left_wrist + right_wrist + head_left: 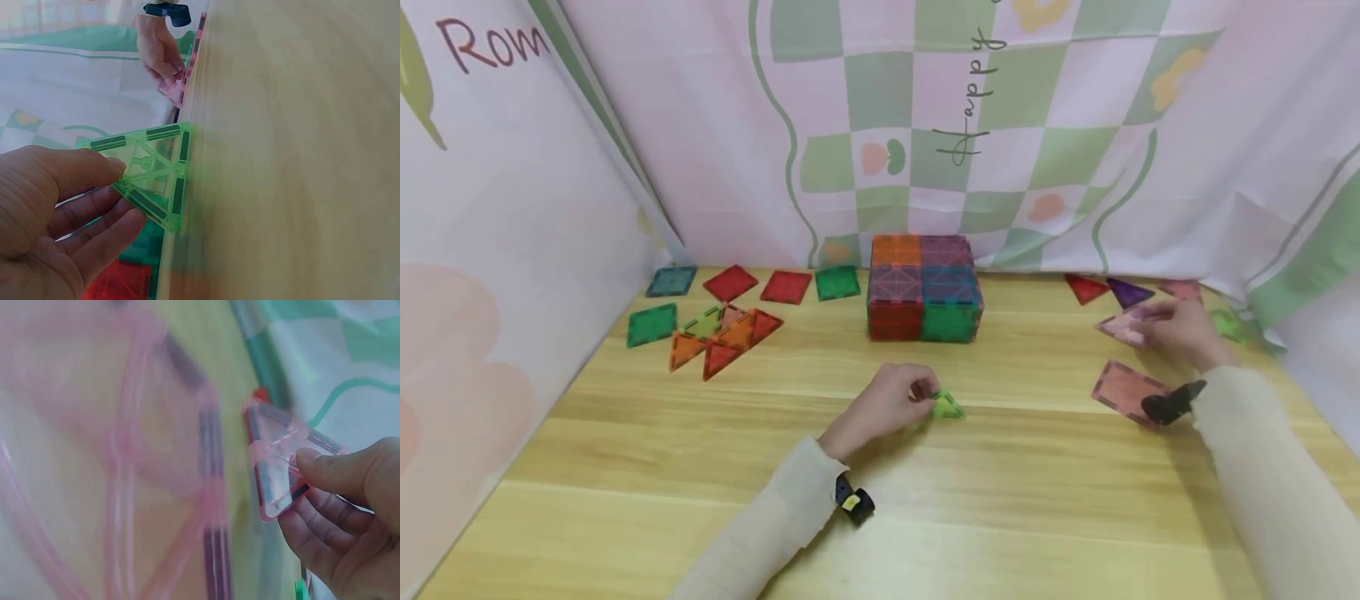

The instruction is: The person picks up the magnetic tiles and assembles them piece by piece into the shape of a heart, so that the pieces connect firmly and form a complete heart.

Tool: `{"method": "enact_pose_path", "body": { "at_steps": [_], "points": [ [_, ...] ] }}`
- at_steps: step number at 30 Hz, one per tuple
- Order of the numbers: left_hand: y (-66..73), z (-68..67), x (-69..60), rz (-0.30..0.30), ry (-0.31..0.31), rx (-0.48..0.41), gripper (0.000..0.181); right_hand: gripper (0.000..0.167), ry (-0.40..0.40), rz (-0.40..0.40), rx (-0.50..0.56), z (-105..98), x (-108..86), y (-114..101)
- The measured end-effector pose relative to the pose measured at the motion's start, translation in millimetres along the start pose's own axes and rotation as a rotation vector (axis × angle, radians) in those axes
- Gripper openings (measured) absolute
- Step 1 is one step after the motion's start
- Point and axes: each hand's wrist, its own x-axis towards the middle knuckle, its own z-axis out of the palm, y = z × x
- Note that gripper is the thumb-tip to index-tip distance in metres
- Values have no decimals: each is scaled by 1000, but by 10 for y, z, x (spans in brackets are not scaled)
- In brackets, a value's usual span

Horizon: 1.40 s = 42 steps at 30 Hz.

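Observation:
Near the middle of the table, my left hand (891,400) pinches a light green triangular magnetic tile (949,406) between thumb and fingers. The left wrist view shows this green tile (156,172) with one edge at the tabletop. Over at the right, my right hand (1180,329) holds a pale pink triangular tile (1123,327), its thumb lying on the tile's face (284,459). A pink square tile (1127,390) lies on the wood just below that hand, partly covered by the wrist camera.
A block of coloured tiles (925,292) stands at the back centre. Square tiles, such as a red one (786,287), and joined orange and red triangles (722,337) lie left. Red (1086,288) and purple (1129,292) triangles lie back right. Printed curtains (700,125) border the table.

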Motion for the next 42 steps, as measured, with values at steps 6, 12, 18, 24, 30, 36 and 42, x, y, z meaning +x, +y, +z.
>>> {"method": "enact_pose_path", "body": {
  "at_steps": [6, 12, 18, 24, 30, 36, 42],
  "points": [
    [-3, -8, -6, 10, 9, 3, 6, 39, 9, -78, 133, 108, -96, -191],
    [9, -23, -15, 21, 14, 13, 6, 33, -37, -109, 250, 311, -325, -523],
    [16, -31, -20, 30, 20, 17, 6, 33, -94, -145, 280, 527, -577, -917],
    [9, -35, -21, 38, 27, 8, 6, 27, -179, -210, 411, 801, -764, -1212],
    [9, -32, -26, 55, 28, 12, 6, 21, -198, -275, 415, 1059, -897, -1421],
    [-4, -11, -17, 58, 19, 21, 6, 17, -191, -338, 360, 1253, -949, -1503],
    [0, -4, -10, 61, 10, 35, 7, 11, -225, -337, 334, 1354, -983, -1534]
  ]
}}
